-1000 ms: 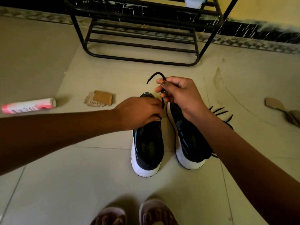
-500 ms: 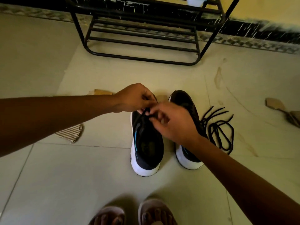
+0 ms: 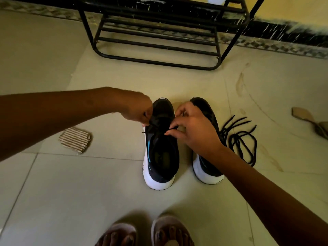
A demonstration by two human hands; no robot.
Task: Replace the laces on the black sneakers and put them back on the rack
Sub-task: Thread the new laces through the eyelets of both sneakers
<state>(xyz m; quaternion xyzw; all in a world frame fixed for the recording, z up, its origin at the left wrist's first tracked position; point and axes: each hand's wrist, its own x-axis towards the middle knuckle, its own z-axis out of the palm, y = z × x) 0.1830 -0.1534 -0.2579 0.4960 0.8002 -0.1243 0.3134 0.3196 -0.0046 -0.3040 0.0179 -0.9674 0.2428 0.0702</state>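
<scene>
My left hand [image 3: 139,110] and right hand [image 3: 194,129] pinch the black lace [image 3: 172,129] across the left sneaker [image 3: 162,157], its long axis pointing toe-first toward the rack [image 3: 156,48].

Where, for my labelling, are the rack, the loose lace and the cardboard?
rack [image 3: 156,62], head view, bottom front bar.
loose lace [image 3: 242,144], head view, middle of coil.
cardboard [image 3: 75,139], head view, ribbed face.

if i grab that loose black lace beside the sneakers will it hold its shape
The loose black cord shoelace would probably flop and dangle: it lies in slack, uneven loops on the pale tiled floor. It looks thin, so likely very light. Its loops cross, so it may tangle when lifted.
</scene>
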